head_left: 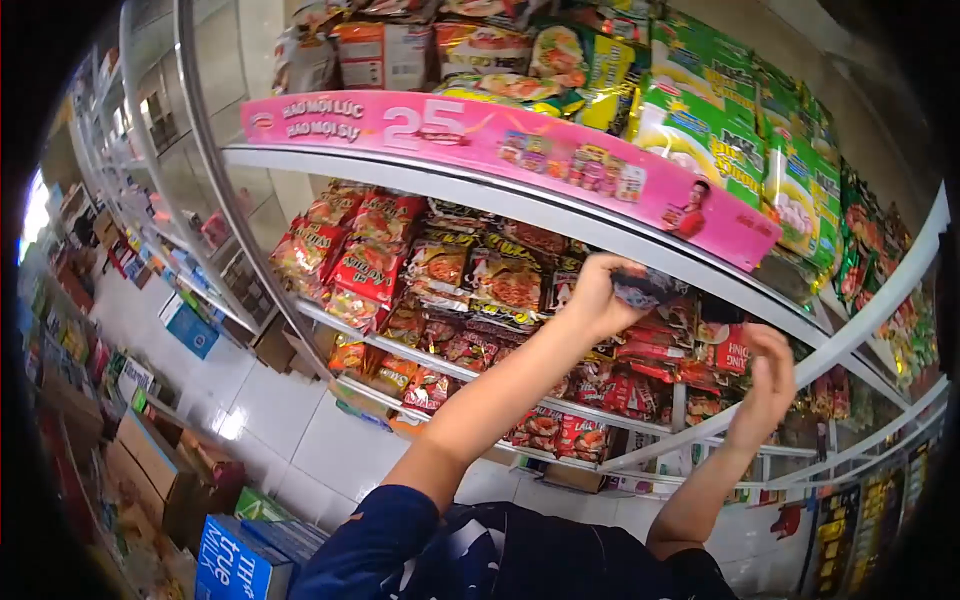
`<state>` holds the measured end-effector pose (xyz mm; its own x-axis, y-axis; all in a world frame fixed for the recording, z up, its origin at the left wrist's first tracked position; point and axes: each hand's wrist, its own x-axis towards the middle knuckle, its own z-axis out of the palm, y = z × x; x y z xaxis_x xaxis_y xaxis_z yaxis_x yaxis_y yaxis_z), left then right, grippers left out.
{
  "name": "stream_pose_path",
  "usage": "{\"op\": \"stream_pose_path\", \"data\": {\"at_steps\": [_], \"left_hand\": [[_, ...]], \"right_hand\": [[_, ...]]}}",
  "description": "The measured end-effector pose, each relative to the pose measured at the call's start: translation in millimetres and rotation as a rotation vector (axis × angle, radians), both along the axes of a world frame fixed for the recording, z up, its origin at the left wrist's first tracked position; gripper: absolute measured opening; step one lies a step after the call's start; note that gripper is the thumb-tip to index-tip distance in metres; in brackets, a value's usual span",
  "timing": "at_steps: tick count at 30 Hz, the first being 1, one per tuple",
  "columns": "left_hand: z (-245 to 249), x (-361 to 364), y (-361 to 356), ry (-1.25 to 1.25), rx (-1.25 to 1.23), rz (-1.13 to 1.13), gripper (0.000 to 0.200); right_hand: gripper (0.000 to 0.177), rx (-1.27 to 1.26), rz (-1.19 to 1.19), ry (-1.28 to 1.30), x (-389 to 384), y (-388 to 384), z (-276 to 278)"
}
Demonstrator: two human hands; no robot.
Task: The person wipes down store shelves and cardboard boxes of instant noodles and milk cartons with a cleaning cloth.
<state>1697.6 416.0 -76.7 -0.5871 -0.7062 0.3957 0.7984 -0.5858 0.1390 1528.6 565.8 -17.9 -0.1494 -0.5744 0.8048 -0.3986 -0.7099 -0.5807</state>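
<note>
My left hand [602, 303] is closed on a dark, crumpled cloth [645, 288], pressed close to the underside of the white shelf edge [520, 203]. Part of the cloth is hidden by the fingers. To the right, my right hand [768, 372] is raised in front of the lower shelf with its fingers apart and slightly bent; nothing shows in it. Below and behind both hands lie red noodle packets [640, 385]. Black noodle packets [507, 277] fill the middle of that shelf, beside red packets [365, 280] on the left.
A pink promotional strip [480, 140] runs along the upper shelf, under green noodle bags [705, 135]. A white diagonal frame bar [760, 400] crosses near my right hand. Blue milk cartons [235, 560] and an open cardboard box [150, 455] stand at lower left on the tiled floor [310, 430].
</note>
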Motion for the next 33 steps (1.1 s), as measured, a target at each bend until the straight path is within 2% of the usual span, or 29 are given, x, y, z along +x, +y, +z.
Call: {"op": "stream_pose_path", "data": {"at_steps": [1,2,4,6,8,9,10,12,14,16,17,18,20,21,24,30,31,32,33], "left_hand": [[16,5,18,-0.045,-0.074,0.065,0.041],[14,10,19,-0.038,-0.072,0.073,0.041],[18,27,24,0.184,-0.143,0.076,0.054],[34,44,38,0.144,-0.031,0.203,0.094],[39,62,44,0.043,0.068,0.350,0.098],[43,71,47,0.100,0.057,0.331,0.085],[42,84,45,0.102,0.162,0.427,0.086],[32,112,38,0.136,0.108,0.435,0.083],[36,139,34,0.086,0.222,0.524,0.082],[24,177,22,0.101,-0.021,0.526,0.084],[25,194,21,0.066,0.005,0.585,0.083],[9,220,2,0.221,-0.280,0.462,0.085],[34,251,11,-0.085,0.073,0.802,0.089],[39,265,12,-0.160,0.083,0.856,0.091],[48,309,13,-0.164,0.101,0.958,0.093],[54,403,-7,-0.255,0.165,1.216,0.091],[59,409,-4,-0.187,0.167,1.264,0.085],[47,439,-18,-0.143,0.143,1.210,0.074],[49,451,-21,-0.100,0.182,1.276,0.068]], "right_hand": [[0.019,-0.029,-0.018,0.003,-2,1,5],[0.019,-0.058,-0.041,0.005,-4,1,8],[0.019,-0.076,-0.064,-0.006,-5,-2,9],[0.019,-0.121,-0.190,0.053,-4,-8,9],[0.018,-0.127,-0.207,0.075,-1,-17,7],[0.018,-0.167,-0.254,0.055,3,-23,5],[0.017,-0.209,-0.299,0.034,7,-29,3],[0.016,-0.230,-0.329,0.064,16,-40,0],[0.016,-0.250,-0.514,0.213,25,-51,-3],[0.016,-0.291,-0.569,0.249,27,-62,-9],[0.016,-0.328,-0.590,0.202,26,-66,-11],[0.015,-0.363,-0.609,0.149,26,-71,-13],[0.013,-0.396,-0.619,0.138,21,-77,-18],[0.013,-0.400,-0.655,0.157,21,-79,-19],[0.014,-0.437,-0.719,0.219,21,-81,-21],[0.015,-0.434,-0.704,0.181,21,-83,-24],[0.014,-0.431,-0.718,0.180,19,-85,-27],[0.012,-0.428,-0.732,0.181,18,-86,-28],[0.012,-0.415,-0.723,0.180,20,-85,-26]]}}
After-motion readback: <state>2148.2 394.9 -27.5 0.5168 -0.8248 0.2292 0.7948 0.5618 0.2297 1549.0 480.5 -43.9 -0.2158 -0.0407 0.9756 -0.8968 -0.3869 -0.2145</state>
